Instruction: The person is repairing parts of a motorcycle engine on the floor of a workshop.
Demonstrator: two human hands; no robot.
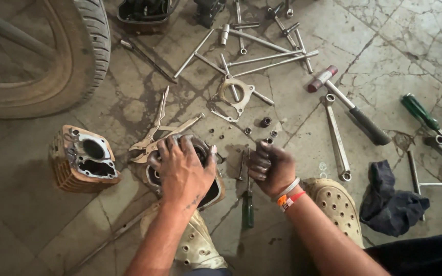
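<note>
My left hand (182, 166) lies spread over a greasy metal engine part (212, 188) on the floor, gripping its top. My right hand (271, 166), black with grease and wearing wristbands, is closed in a loose fist just right of that part; whether it holds anything small I cannot tell. A green-handled screwdriver (249, 207) lies on the floor between the hands. Locking pliers (162, 128) rest just behind my left hand.
A finned engine cylinder (83, 158) stands at left, a tyre (85, 56) behind it. A gasket (234, 94), small nuts (265, 122), long socket wrenches (262, 56), a hammer (351, 107), a ring spanner (336, 138), a dark rag (392, 202) and my sandals (336, 204) surround me.
</note>
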